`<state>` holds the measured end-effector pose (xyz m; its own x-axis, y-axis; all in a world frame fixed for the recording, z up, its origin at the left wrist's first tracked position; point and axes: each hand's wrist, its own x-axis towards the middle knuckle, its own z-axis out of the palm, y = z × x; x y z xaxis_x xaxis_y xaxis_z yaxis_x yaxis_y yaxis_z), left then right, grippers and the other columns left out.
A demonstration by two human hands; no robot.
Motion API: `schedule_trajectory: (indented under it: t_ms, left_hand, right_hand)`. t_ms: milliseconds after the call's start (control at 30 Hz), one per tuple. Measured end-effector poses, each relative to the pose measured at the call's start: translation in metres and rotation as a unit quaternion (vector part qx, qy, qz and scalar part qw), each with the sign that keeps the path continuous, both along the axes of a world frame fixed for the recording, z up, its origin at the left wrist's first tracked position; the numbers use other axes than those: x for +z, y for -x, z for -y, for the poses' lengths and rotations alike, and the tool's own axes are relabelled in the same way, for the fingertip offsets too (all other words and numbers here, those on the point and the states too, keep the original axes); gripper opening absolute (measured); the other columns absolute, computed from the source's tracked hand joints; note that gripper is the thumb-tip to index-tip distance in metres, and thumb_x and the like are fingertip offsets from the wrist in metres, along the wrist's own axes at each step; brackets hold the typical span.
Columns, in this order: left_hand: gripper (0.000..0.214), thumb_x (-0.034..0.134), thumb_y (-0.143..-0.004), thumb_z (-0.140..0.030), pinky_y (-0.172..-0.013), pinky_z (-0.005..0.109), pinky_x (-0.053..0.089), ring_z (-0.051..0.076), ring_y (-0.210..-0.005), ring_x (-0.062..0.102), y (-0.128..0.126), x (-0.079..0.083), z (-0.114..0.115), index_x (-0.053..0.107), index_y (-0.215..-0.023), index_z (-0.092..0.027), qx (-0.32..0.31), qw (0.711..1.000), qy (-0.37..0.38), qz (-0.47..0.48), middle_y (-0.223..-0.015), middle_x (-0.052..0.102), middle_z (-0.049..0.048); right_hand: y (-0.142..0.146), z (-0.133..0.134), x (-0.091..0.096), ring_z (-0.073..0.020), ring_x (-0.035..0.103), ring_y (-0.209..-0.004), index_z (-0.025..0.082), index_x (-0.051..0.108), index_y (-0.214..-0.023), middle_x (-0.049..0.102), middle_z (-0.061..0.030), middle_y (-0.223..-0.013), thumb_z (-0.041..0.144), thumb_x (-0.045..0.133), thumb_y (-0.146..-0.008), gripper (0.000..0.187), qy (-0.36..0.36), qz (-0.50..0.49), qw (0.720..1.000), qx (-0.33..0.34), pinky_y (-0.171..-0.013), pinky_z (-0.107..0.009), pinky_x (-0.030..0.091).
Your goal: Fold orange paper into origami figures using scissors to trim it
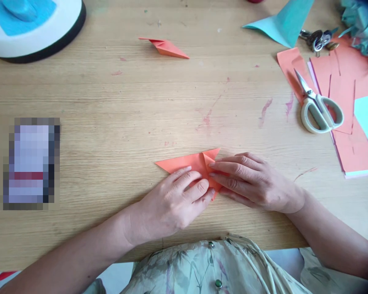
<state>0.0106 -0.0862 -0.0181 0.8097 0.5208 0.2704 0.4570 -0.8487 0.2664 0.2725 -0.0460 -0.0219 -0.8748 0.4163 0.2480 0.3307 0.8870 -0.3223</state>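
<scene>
We're close to the near edge of the pale wooden table (110, 122), where a folded orange paper piece with sharp corners (184, 160) lies under both our hands! Our left hand (180, 196) covers its lower part, bent fingers close together; our right hand (253, 179) comes in from the right, fingertips on a folded flap. The undersides are hidden, so we can't tell whether either hand pinches. Farther from that edge lies a slim, pointed orange paper fold (171, 49); rightward, grey-handled metal scissors (322, 112) rest on orange paper sheets (352, 153).
</scene>
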Motion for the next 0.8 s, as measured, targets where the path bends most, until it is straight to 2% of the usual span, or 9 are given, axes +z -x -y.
schedule_trajectory:
  t_ms: [233,433,600,800]
  left_hand:
    - [0.026,0.057,-0.098,-0.015,-0.104,0.046,0.055,0.024,-0.109,0.064,0.0007,0.0017,0.0013,0.068,-0.122,-0.014,0.008,1.0,-0.005,-0.007,-0.117,0.069,0.0072]
    - [0.029,0.053,-0.099,-0.015,-0.104,0.048,0.055,0.026,-0.114,0.063,0.002,-0.0015,0.0023,0.067,-0.124,-0.013,-0.004,1.0,-0.014,-0.014,-0.128,0.068,0.0107]
    - [0.029,0.05,-0.1,-0.016,-0.105,0.047,0.054,0.025,-0.115,0.063,0.0031,-0.0019,0.0037,0.067,-0.124,-0.014,-0.003,1.0,-0.01,-0.016,-0.128,0.068,0.01]
    - [0.03,0.05,-0.1,-0.015,-0.105,0.047,0.054,0.026,-0.116,0.062,0.0024,-0.0008,0.0034,0.066,-0.125,-0.013,-0.002,1.0,-0.005,-0.019,-0.127,0.068,0.0103]
  right_hand:
    - [0.003,-0.0003,-0.0008,-0.0289,0.06,-0.118,0.008,0.061,-0.133,0.063,-0.0172,-0.137,0.028,0.058,-0.1,0.039,-0.006,0.008,1.0,-0.005,-0.092,-0.044,0.052]
    - [0.0075,-0.0009,-0.0009,-0.0259,0.061,-0.105,0.008,0.059,-0.136,0.063,-0.0182,-0.136,0.02,0.041,-0.105,0.038,-0.017,0.02,0.999,-0.028,-0.087,-0.041,0.05]
    - [0.0087,-0.0017,-0.0037,-0.0291,0.058,-0.11,0.006,0.053,-0.143,0.057,-0.02,-0.142,0.021,0.042,-0.105,0.042,-0.005,0.055,0.997,-0.045,-0.09,-0.045,0.05]
    - [0.0095,-0.0014,-0.0036,-0.0303,0.055,-0.115,0.008,0.049,-0.147,0.053,-0.0179,-0.148,0.022,0.045,-0.105,0.044,-0.012,0.082,0.995,-0.057,-0.09,-0.046,0.048]
